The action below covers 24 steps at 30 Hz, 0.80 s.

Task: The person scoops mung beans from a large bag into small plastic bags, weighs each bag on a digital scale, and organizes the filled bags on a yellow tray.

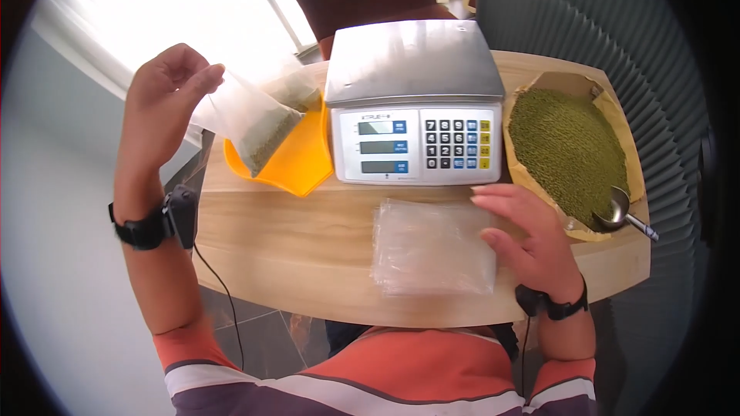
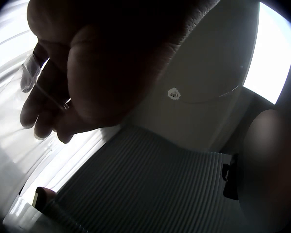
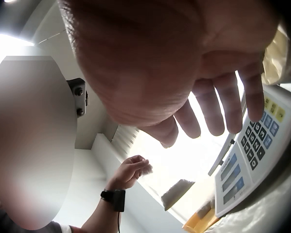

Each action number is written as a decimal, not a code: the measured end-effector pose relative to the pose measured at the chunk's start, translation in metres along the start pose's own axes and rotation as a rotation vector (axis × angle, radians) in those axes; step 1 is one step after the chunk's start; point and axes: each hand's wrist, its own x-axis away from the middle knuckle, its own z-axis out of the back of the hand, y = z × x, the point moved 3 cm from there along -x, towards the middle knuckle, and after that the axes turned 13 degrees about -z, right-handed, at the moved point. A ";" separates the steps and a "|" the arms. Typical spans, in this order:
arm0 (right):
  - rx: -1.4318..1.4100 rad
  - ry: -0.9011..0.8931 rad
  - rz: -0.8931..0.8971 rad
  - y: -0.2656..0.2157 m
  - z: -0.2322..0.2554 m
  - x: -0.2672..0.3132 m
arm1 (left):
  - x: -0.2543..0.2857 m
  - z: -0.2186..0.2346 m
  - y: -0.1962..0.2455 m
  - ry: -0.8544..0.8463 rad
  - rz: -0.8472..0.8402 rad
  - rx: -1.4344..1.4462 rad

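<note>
wooden table (image 1: 308,250) | scale (image 1: 416,104) | grey ribbed panel (image 1: 586,38) | bright window (image 1: 162,8)

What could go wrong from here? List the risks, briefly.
1. The left hand pinches the filled plastic bag only by its top corner, so it may slip or tip and spill green grains beside the orange tray.
2. The right hand rests on the stack of empty bags; slick bags may slide.
3. The metal scoop lies at the paper sack's edge and could topple off.
</note>
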 end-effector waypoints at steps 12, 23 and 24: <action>-1.693 0.008 -0.199 -0.018 -0.046 -0.038 | -0.025 -0.120 0.162 0.023 -0.371 0.536; -1.678 0.254 -0.200 0.016 -0.001 -0.025 | -0.044 -0.188 0.201 -0.105 -0.419 0.690; -1.699 0.317 -0.170 0.015 0.009 -0.023 | -0.047 -0.191 0.204 -0.113 -0.453 0.662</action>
